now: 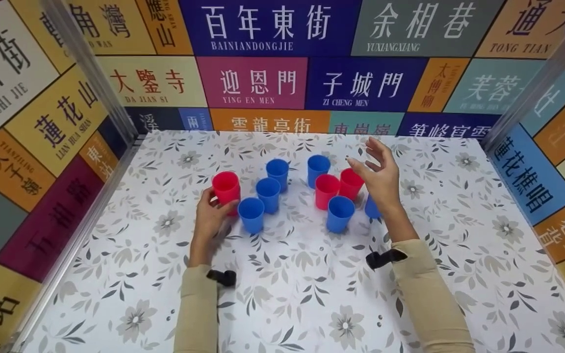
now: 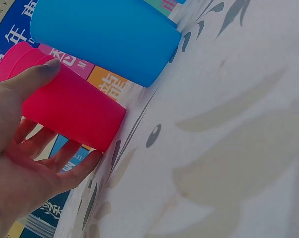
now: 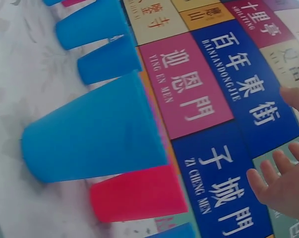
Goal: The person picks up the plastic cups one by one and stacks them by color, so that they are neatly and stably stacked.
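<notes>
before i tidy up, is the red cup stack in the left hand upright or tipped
Upright: in the head view, the red cup stack has its mouth facing up, the left hand gripping its side.

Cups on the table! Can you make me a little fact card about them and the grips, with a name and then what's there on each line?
Left grip: holds nested red cups, number unclear
Right grip: holds nothing, beside the right group
Left group: three blue cups in a slanting line, next to the held stack
Right group: two red cups and three more blue cups, one partly hidden by the right arm
Tabletop: white with flowers and leaves
Walls: colourful panels with writing
</notes>
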Demonstrator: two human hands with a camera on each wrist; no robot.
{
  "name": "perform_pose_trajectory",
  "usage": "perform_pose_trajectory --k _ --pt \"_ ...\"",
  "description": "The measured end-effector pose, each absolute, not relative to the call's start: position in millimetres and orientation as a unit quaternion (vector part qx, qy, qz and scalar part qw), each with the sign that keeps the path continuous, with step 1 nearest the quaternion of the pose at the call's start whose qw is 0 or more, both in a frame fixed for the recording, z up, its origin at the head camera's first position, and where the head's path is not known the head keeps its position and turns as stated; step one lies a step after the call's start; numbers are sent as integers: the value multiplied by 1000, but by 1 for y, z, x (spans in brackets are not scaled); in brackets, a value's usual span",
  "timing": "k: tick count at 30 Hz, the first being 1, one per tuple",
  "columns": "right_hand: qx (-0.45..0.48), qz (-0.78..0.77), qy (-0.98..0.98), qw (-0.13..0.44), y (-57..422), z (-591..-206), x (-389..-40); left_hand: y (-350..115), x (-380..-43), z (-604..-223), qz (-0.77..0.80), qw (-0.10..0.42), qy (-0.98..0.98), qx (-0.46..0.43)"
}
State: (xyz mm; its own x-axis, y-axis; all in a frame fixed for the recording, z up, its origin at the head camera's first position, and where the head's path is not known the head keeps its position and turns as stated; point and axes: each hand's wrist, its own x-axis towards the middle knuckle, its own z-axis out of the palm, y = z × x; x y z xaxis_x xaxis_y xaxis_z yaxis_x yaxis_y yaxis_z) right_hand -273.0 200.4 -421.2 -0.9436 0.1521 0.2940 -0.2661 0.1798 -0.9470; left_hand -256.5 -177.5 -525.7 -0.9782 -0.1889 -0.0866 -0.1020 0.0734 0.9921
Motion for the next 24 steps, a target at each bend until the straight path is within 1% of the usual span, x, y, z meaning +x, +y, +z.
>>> perform_pose_trajectory --k 7,14,17,24 --pt "-11 646 -742 182 199 -443 -273 -177 -256 -524 -666 32 -737 106" --pt "-59 620 -761 181 193 -459 -275 -177 -256 -523 -673 43 -732 95" --pt "-63 600 -777 181 189 -467 -276 -177 -256 -525 -677 48 -729 90" --pt "-65 552 -813 172 185 -475 -274 -175 -256 -525 -673 40 -733 93"
